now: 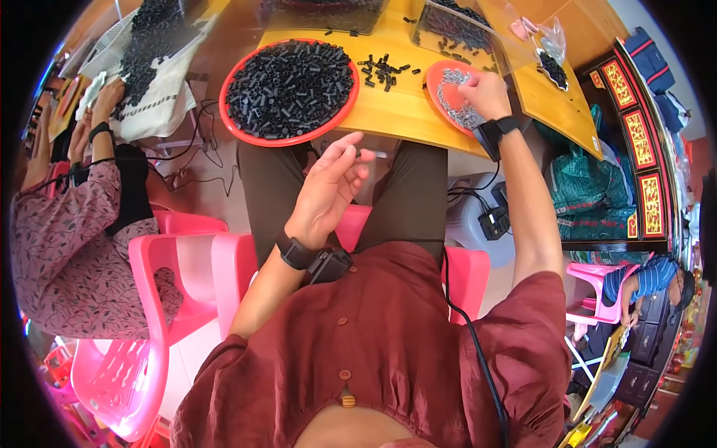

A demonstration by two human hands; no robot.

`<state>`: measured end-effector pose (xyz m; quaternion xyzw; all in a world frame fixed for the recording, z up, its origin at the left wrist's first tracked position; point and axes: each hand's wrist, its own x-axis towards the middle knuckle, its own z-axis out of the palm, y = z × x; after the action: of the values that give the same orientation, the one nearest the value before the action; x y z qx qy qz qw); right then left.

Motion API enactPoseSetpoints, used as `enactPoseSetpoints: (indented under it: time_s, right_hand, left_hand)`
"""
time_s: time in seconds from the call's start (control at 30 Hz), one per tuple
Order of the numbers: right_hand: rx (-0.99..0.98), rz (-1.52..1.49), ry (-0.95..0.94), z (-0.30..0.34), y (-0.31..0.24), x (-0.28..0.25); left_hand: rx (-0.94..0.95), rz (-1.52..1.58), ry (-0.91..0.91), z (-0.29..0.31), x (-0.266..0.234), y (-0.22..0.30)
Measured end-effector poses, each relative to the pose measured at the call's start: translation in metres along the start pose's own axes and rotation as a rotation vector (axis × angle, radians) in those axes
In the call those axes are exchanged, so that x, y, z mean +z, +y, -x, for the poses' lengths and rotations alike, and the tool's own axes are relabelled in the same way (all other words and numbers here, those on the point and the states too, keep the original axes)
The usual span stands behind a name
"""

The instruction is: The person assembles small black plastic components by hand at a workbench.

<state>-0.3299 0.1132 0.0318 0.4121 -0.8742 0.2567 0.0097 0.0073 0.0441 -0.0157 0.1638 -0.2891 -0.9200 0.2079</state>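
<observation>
My left hand is raised over my lap, just in front of the table edge, with its fingers curled and the thumb against them. Whatever it holds is too small and blurred to name. My right hand reaches into a shallow orange-red plate of small silvery metal pieces, its fingertips pinched together among them. What lies between those fingertips is hidden. Nearest my left hand is a large round red tray heaped with short black tubular plastic parts. A loose cluster of the same black parts lies between tray and plate.
Clear plastic bins with black parts stand at the table's far side. At left, another person's hands are beside a white cloth with a black pile. Pink chairs flank me; a cable runs down my shirt.
</observation>
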Motion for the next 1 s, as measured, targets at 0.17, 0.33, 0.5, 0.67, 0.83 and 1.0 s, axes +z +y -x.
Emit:
enactPoseSetpoints:
  time_s: [0.17,0.33,0.5,0.67,0.83,1.0]
  right_hand:
    - [-0.135,-0.526,-0.151,0.053,-0.047,-0.012]
    - [-0.129,-0.868,-0.424,0.124,-0.12,-0.026]
    - [-0.186,-0.882,-0.374,0.154,-0.147,-0.011]
    - [-0.266,-0.676,-0.308,0.153,-0.156,0.003]
    - [-0.19,-0.686,-0.302,0.153,-0.16,0.006]
    - [-0.169,-0.712,-0.279,0.155,-0.16,0.01]
  left_hand:
    - [-0.03,0.17,-0.048,-0.004,-0.001,0.004]
    - [0.039,0.097,-0.098,0.001,0.001,0.006]
    - [0.062,0.025,0.005,0.003,0.013,0.006]
    - [0.106,-0.028,0.009,0.002,0.01,0.001]
    - [0.188,-0.102,0.041,0.0,0.011,-0.005]
    - [0.207,-0.098,0.062,0.0,0.012,-0.007]
